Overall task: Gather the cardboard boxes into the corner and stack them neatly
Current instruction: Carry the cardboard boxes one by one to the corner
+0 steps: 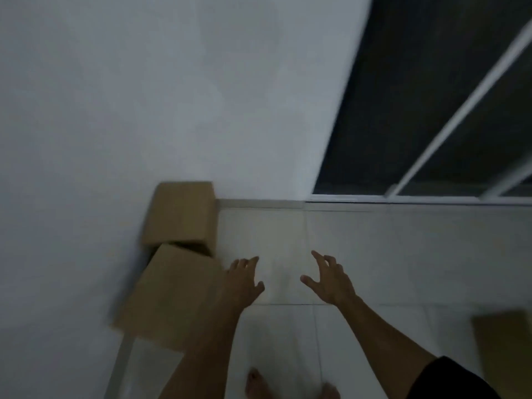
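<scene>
Two brown cardboard boxes stand against the white wall on the left. The far box (181, 214) sits in the corner. The near box (169, 295) is tilted and leans partly against it. My left hand (244, 280) hovers just right of the near box with fingers spread and holds nothing. My right hand (328, 279) hangs over the bare floor, fingers spread and loosely bent, holding nothing. A third cardboard box (503, 347) lies at the right edge of the view, partly cut off.
Pale floor tiles (288, 234) stretch between the boxes and a dark sliding glass door (417, 110) with a white frame at the back right. My bare feet (256, 384) show at the bottom. The picture is dim and blurred.
</scene>
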